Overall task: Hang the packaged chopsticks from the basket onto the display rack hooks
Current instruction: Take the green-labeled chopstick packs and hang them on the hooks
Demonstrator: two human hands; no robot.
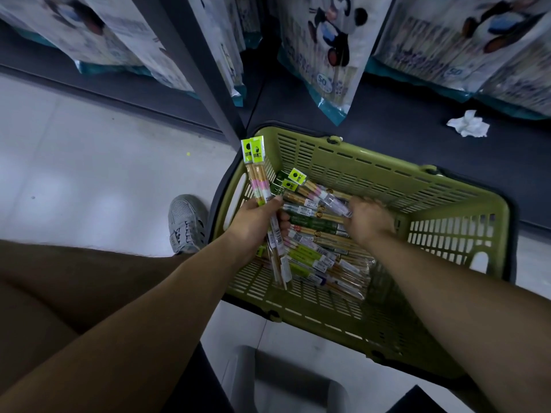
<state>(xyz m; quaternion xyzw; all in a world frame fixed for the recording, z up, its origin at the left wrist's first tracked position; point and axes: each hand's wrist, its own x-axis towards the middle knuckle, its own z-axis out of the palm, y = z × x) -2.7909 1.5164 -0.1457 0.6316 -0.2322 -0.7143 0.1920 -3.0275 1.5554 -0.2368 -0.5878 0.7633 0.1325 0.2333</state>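
Observation:
A green plastic basket (387, 180) stands on the floor below me, with several packs of chopsticks (316, 251) lying in it. My left hand (256, 222) grips two packs with yellow-green header cards (256, 168), held upright over the basket's left rim. My right hand (368, 219) reaches into the basket with curled fingers and pinches the end of a pack with a yellow-green header (316, 193). Large panda-printed bags (328, 46) hang on the display rack above; no hooks are visible.
A dark rack post (202, 67) runs down to the basket's left corner. A crumpled white tissue (468, 123) lies on the dark base shelf at right. My grey shoe (186, 223) is left of the basket, and a grey stool (292, 383) is below.

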